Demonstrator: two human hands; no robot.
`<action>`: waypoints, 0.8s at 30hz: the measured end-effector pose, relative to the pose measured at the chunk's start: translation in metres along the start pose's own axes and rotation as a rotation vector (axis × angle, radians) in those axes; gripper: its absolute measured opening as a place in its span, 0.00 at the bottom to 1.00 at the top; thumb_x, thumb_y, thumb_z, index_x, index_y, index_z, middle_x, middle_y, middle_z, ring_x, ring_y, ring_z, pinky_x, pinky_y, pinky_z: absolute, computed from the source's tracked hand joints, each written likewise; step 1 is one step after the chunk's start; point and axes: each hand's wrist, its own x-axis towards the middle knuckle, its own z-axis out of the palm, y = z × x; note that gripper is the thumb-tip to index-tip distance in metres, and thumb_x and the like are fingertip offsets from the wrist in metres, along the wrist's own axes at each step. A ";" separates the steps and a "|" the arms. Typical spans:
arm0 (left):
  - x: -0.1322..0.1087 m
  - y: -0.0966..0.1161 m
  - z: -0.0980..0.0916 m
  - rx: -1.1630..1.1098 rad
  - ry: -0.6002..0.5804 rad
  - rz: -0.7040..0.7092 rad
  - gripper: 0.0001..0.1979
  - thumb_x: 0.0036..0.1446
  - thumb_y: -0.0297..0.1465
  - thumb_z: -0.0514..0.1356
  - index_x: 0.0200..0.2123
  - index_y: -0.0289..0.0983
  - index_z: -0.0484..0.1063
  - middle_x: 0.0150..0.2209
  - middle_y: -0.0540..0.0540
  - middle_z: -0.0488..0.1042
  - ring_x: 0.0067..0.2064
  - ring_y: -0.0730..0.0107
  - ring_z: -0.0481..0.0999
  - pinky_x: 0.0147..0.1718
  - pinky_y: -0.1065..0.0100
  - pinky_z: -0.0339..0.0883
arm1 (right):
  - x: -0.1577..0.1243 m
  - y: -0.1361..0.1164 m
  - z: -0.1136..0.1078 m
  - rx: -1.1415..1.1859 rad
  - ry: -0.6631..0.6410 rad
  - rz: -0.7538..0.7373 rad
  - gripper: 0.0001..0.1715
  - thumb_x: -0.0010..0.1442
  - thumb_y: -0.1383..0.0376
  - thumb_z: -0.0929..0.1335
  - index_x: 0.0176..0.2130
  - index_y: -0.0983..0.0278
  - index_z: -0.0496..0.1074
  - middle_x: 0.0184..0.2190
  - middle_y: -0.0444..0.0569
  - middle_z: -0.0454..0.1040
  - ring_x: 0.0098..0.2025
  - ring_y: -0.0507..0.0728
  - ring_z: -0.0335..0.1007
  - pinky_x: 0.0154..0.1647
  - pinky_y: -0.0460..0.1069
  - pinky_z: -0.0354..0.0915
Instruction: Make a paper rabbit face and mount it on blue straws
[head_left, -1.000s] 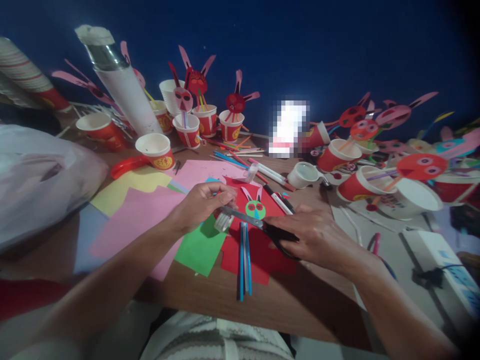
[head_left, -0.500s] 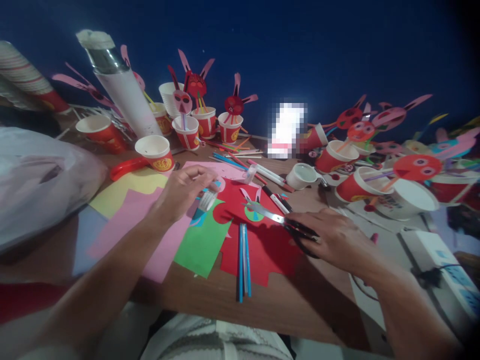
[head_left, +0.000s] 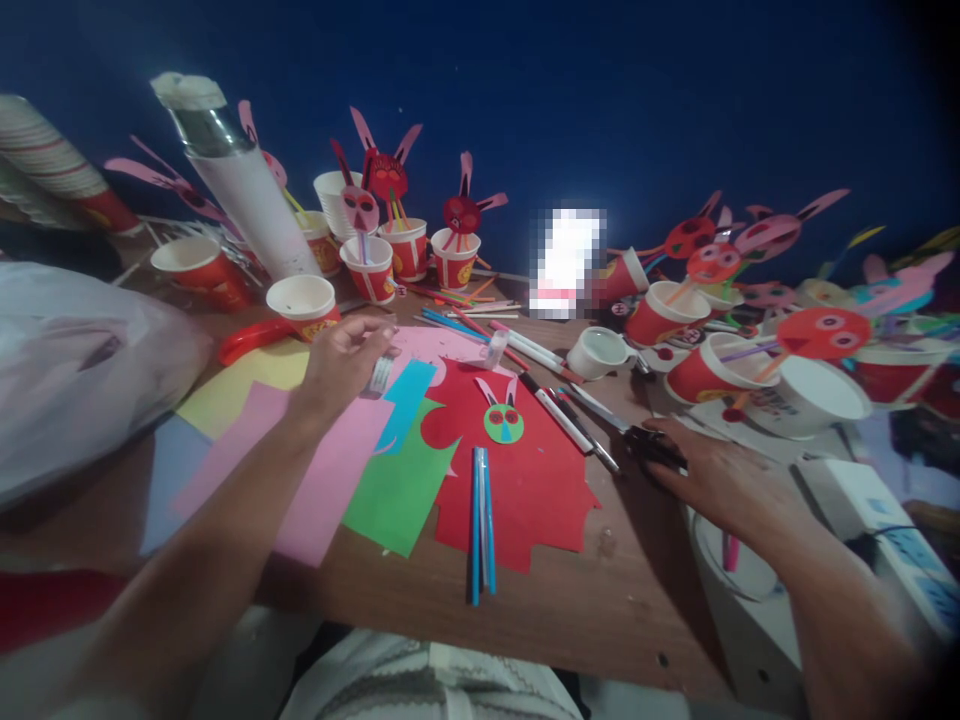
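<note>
In my left hand (head_left: 341,365), closed with bent fingers, is a small whitish container with a printed label (head_left: 381,376); its exact kind is unclear. The hand is above the pink paper (head_left: 337,440). My right hand (head_left: 712,470) grips black-handled scissors (head_left: 600,408) low over the table's right side, blades pointing up and left. Between my hands, a round green rabbit face (head_left: 503,424) with pink ears and red eyes lies on a red paper sheet (head_left: 547,490). Several blue and pale straws (head_left: 484,525) lie in front of it.
Paper cups (head_left: 301,300) holding rabbit figures stand along the back. A flask (head_left: 240,190) rises at back left beside a plastic bag (head_left: 82,370). Markers (head_left: 562,420) and a white cup (head_left: 600,352) are right of centre; a power strip (head_left: 885,520) sits far right.
My right hand has carried the scissors right, away from the rabbit face, uncovering it. My left hand has drawn back slightly left with the small container.
</note>
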 end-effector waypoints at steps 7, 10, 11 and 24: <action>0.005 -0.006 -0.004 0.146 0.003 0.098 0.11 0.52 0.39 0.62 0.36 0.38 0.77 0.28 0.48 0.78 0.30 0.70 0.75 0.26 0.73 0.66 | 0.001 -0.007 -0.001 -0.050 -0.111 0.051 0.15 0.59 0.63 0.63 0.47 0.60 0.71 0.32 0.50 0.79 0.30 0.63 0.76 0.25 0.50 0.61; 0.004 -0.007 -0.003 0.150 0.013 0.100 0.12 0.52 0.38 0.62 0.37 0.37 0.77 0.29 0.47 0.78 0.29 0.70 0.75 0.25 0.73 0.66 | 0.000 -0.010 0.001 -0.046 -0.152 0.087 0.17 0.60 0.62 0.63 0.48 0.59 0.71 0.35 0.51 0.79 0.32 0.63 0.76 0.27 0.51 0.60; 0.003 -0.007 -0.002 0.148 0.007 0.103 0.13 0.52 0.38 0.62 0.37 0.37 0.77 0.30 0.46 0.79 0.29 0.70 0.75 0.25 0.73 0.66 | -0.001 -0.011 0.001 -0.034 -0.159 0.085 0.17 0.60 0.62 0.63 0.48 0.58 0.71 0.36 0.51 0.78 0.33 0.63 0.76 0.27 0.51 0.60; -0.031 0.018 0.014 -0.198 -0.160 0.063 0.08 0.51 0.30 0.63 0.37 0.38 0.78 0.37 0.47 0.76 0.31 0.74 0.71 0.26 0.74 0.64 | 0.016 -0.041 -0.025 0.465 0.268 -0.009 0.11 0.62 0.60 0.65 0.41 0.60 0.74 0.39 0.49 0.77 0.40 0.59 0.74 0.40 0.52 0.65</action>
